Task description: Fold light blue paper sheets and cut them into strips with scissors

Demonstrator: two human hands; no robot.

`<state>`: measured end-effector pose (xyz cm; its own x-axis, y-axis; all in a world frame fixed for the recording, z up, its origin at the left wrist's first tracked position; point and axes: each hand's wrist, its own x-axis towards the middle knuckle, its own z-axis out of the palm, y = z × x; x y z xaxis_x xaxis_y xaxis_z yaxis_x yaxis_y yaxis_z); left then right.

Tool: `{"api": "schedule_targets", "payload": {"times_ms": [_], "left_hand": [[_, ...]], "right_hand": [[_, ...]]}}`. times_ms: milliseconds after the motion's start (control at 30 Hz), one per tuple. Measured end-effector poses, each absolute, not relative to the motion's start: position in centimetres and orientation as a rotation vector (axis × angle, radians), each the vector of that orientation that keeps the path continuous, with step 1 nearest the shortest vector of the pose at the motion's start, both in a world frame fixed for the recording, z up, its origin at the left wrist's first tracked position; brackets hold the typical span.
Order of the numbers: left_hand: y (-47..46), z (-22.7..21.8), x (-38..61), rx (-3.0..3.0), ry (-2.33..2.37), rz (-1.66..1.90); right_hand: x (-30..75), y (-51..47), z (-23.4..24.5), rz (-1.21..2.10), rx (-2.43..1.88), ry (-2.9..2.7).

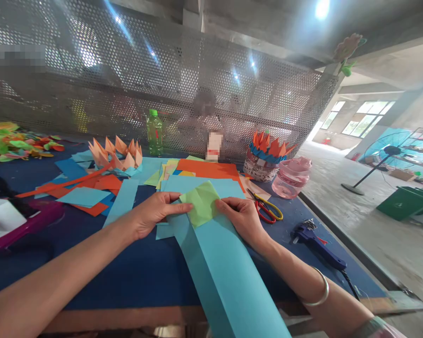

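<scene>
A light green paper square (200,203) lies with a corner toward me on the far end of a long light blue paper sheet (229,272). The sheet has a lengthwise crease and runs toward me past the table edge. My left hand (162,211) pinches the square's left corner, thumb on top. Its right corner is pinched by my right hand (238,213), also with the thumb uppermost. Both hands' other fingers are partly hidden behind the paper. Beyond them lies a stack of light blue paper (218,184) and an orange sheet (207,168).
Scissors (268,209) and a blue glue gun (317,244) lie on the right. A pink jug (292,178) stands near the table's right edge. On the left are a ring of folded orange points (116,155) and paper scraps (84,196). A perforated screen (183,70) rises behind.
</scene>
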<state>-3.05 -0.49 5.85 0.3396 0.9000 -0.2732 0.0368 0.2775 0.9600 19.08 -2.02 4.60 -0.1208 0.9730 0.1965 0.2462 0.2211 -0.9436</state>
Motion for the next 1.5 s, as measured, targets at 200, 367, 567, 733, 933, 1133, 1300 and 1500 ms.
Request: {"api": "schedule_targets", "payload": {"times_ms": [200, 367, 567, 733, 933, 1133, 1300, 1500], "left_hand": [[0.0, 5.8, -3.4, 1.233, 1.048, 0.780], [0.0, 6.3, -3.4, 1.379, 1.065, 0.687], [0.5, 5.8, -3.3, 1.496, 1.160, 0.665], [1.4, 5.3, -3.1, 1.786, 1.304, 1.153], [0.2, 7.0, -2.7, 1.820, 1.231, 1.159], [0.0, 7.5, -3.6, 1.896, 1.436, 0.991], [1.3, 6.9, -5.0, 2.026, 1.791, 0.807], [2.9, 5.3, -5.9, 2.124, 1.837, 0.367]], "right_hand": [[19.0, -1.6, 3.8, 1.163, -1.154, -1.609], [19.4, -1.1, 4.0, 1.393, -1.149, -1.624], [20.0, -0.2, 3.9, 1.432, -1.111, -1.739], [21.2, 1.3, 3.8, 1.204, -1.111, -1.286], [23.1, 3.4, 3.3, 1.049, -1.066, -0.894], [23.0, 3.6, 2.9, 1.133, -1.093, -0.777], [22.8, 3.0, 2.9, 1.269, -1.150, -0.822], [23.4, 2.5, 2.7, 1.352, -1.280, -0.980]]}}
